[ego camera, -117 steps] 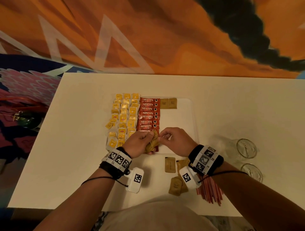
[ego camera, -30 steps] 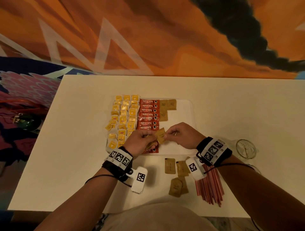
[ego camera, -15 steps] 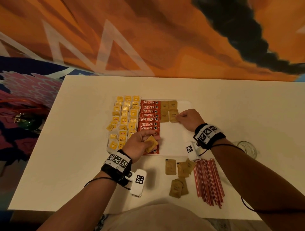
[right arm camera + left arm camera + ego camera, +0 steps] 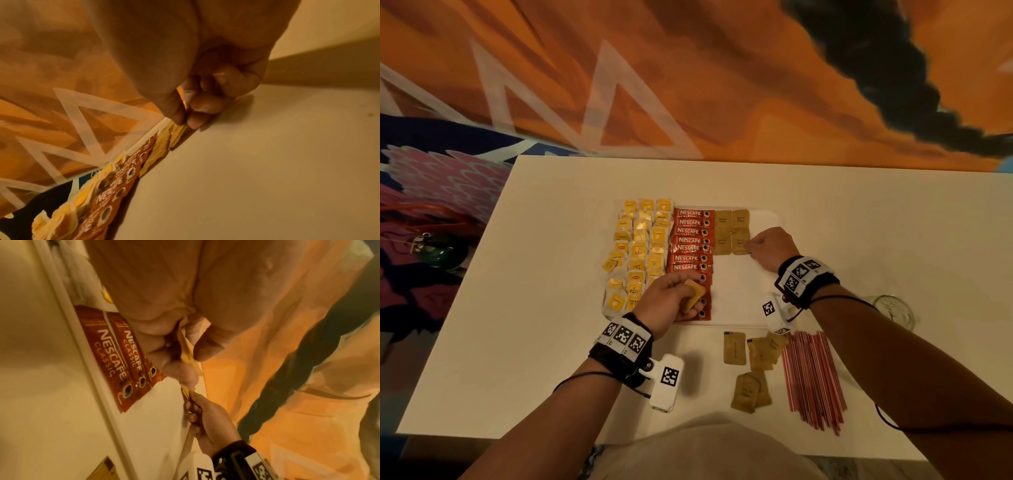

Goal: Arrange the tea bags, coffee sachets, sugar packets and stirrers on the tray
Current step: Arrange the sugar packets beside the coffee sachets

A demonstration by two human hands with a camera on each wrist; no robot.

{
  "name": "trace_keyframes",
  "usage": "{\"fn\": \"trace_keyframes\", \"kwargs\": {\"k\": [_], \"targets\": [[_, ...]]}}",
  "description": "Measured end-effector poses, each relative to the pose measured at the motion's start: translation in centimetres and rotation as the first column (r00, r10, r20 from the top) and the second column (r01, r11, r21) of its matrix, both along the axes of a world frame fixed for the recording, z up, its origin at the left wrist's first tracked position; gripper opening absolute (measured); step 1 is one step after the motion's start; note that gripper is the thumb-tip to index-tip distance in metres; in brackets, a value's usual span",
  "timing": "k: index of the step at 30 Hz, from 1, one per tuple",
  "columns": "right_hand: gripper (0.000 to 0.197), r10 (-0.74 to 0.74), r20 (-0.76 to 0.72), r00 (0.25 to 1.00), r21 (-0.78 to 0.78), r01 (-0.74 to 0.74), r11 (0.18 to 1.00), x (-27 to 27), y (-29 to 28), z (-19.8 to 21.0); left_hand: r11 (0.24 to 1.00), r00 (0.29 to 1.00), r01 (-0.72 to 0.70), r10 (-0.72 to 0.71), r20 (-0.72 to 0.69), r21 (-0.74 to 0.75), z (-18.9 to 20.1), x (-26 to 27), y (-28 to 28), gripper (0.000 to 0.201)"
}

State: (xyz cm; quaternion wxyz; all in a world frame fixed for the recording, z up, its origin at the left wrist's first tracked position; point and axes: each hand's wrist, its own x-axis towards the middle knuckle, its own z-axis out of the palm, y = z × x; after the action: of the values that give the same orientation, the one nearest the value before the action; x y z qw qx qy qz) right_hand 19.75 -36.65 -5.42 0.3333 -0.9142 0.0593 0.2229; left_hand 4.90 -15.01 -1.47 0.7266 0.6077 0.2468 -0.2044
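Note:
A white tray (image 4: 743, 291) holds yellow tea bags (image 4: 640, 246) in columns on the left. Beside them runs a column of red Nescafe sachets (image 4: 690, 240) (image 4: 115, 353). Brown sugar packets (image 4: 731, 231) lie right of the sachets at the far end. My right hand (image 4: 751, 245) (image 4: 185, 121) pinches the near-right packet of that group (image 4: 740, 241) (image 4: 176, 129), which lies flat on the tray. My left hand (image 4: 671, 294) hovers over the near end of the sachet column and grips a small stack of sugar packets (image 4: 693, 296) (image 4: 186, 352).
Loose sugar packets (image 4: 734, 347) lie on the white table (image 4: 534, 308) in front of the tray, with a bundle of red stirrers (image 4: 811, 377) to their right. A clear glass (image 4: 893, 310) stands at the right. An orange mural wall rises behind the table.
My right hand took one sugar packet from the left hand's stack and carried it to the far part of the tray, laying it beside the other packets. The left hand stayed put.

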Motion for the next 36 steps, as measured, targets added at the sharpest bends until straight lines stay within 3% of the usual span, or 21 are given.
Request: {"fn": "trace_keyframes", "kwargs": {"k": [5, 12, 16, 22, 27, 32, 36], "targets": [[0.037, -0.01, 0.024, 1.0, -0.026, 0.011, 1.0, 0.1, 0.0, -0.2, 0.999, 1.0, 0.018, -0.017, 0.01, -0.043, 0.0, -0.2, 0.0, 0.041], [0.03, 0.024, 0.125, 0.992, -0.102, -0.011, 0.995, -1.1, -0.1, 1.0, 0.999, 0.999, 0.027, -0.026, 0.038, -0.023, -0.3, -0.3, 0.0, 0.03], [0.019, 0.111, 0.126, 0.986, 0.028, -0.116, 0.993, -3.8, 0.3, 2.7, 0.995, 0.994, 0.056, -0.064, 0.094, 0.085, -0.4, -0.2, 0.1, 0.019], [0.014, 0.345, 0.105, 0.933, 0.185, -0.359, 0.915, -8.9, 1.1, 3.3, 0.99, 0.99, 0.061, -0.076, 0.122, 0.124, -0.4, 0.2, -0.2, 0.016], [0.012, 0.315, 0.081, 0.945, 0.31, -0.325, 0.894, -11.4, 1.5, 3.2, 0.989, 0.987, 0.064, -0.082, 0.135, 0.133, -0.3, 0.4, -0.5, 0.016], [0.021, 0.193, 0.002, 0.981, 0.455, -0.172, 0.874, -12.4, 1.8, 3.4, 0.985, 0.986, 0.035, -0.061, 0.158, 0.168, -0.2, 0.5, -0.8, 0.015], [0.018, 0.193, 0.04, 0.98, 0.436, -0.191, 0.88, -12.9, 2.3, 3.2, 0.985, 0.983, 0.026, -0.057, 0.175, 0.173, -0.3, 0.5, -0.6, 0.013]]}}
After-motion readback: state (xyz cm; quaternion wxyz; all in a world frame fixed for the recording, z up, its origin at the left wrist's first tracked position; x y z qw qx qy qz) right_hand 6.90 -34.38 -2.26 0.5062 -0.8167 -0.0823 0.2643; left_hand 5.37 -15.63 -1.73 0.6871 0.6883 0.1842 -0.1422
